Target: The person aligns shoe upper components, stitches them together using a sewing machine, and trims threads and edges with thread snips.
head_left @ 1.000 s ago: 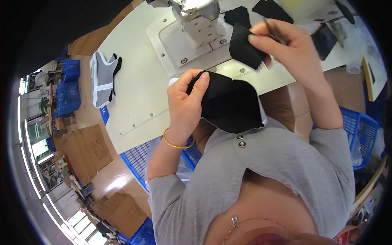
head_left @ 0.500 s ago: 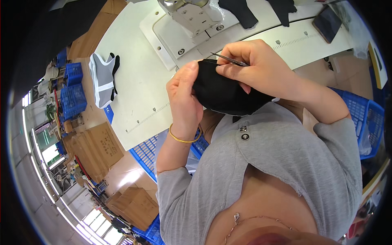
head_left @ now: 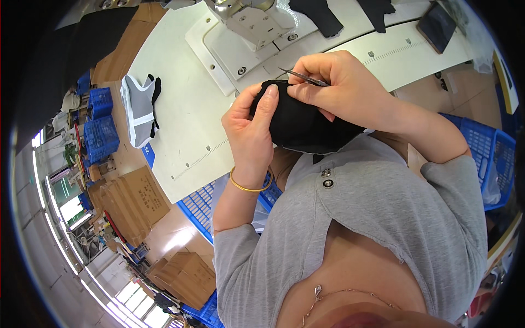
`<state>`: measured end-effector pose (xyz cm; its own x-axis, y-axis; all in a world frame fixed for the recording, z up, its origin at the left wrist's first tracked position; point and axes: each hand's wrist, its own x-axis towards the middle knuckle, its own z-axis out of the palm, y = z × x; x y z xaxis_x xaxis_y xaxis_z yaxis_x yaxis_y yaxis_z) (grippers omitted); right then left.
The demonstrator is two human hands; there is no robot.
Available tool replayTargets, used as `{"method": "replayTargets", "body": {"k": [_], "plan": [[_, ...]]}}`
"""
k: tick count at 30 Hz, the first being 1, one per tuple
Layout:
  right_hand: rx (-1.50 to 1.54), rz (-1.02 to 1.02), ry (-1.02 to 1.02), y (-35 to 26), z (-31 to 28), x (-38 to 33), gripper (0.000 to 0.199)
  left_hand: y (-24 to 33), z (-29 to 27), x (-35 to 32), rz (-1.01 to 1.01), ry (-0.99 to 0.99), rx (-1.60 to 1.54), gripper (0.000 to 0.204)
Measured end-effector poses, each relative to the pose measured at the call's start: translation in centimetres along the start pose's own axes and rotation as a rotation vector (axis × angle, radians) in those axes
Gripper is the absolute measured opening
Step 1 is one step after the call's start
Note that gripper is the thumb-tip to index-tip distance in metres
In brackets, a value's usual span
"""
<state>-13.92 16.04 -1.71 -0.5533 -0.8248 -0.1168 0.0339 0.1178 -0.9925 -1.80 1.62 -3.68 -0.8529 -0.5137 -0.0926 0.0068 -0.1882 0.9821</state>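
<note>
A black fabric piece [head_left: 306,123] with a pale lower edge is held up between my hands, in front of the sewing machine. My left hand [head_left: 252,117] grips its left upper edge, thumb lying on the near side and fingers behind. Closed at the upper edge, my right hand [head_left: 333,87] pinches the cloth between thumb and fingers. The same hand holds a slim, pointed dark metal tool [head_left: 306,77], its tip pointing left above the cloth. Whether it is tweezers or snips I cannot tell.
The white sewing machine [head_left: 254,27] stands on the pale table [head_left: 169,126]. Grey, white and black fabric [head_left: 140,112] lies at left, black cut pieces [head_left: 322,16] and a phone [head_left: 436,28] at far right. Blue baskets [head_left: 478,153] and cardboard boxes [head_left: 134,202] stand around the table.
My left thumb has moved right and down from the upper edge onto the face of the black fabric. The right hand and its tool have barely moved.
</note>
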Motion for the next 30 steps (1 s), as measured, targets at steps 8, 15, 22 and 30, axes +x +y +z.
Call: {"method": "replayTargets", "body": {"k": [8, 15, 22, 30], "plan": [[-0.672, -0.552, 0.267, 1.2, -0.4, -0.7, 0.012, 0.1, -0.4, -0.3, 0.051, 0.036, 0.061, 0.017], [-0.299, -0.166, 0.077, 0.8, -1.4, -0.5, 0.012, 0.5, -0.8, 0.0, 0.029, 0.033, 0.008, 0.015], [-0.146, -0.211, 0.127, 1.4, -0.9, -0.2, 0.018, 1.2, -0.5, 0.6, 0.010, 0.008, -0.025, 0.014], [-0.058, -0.123, -0.072, 2.2, -1.3, 1.2, 0.019, 2.3, -1.8, 2.5, 0.074, -0.071, 0.143, 0.014]]}}
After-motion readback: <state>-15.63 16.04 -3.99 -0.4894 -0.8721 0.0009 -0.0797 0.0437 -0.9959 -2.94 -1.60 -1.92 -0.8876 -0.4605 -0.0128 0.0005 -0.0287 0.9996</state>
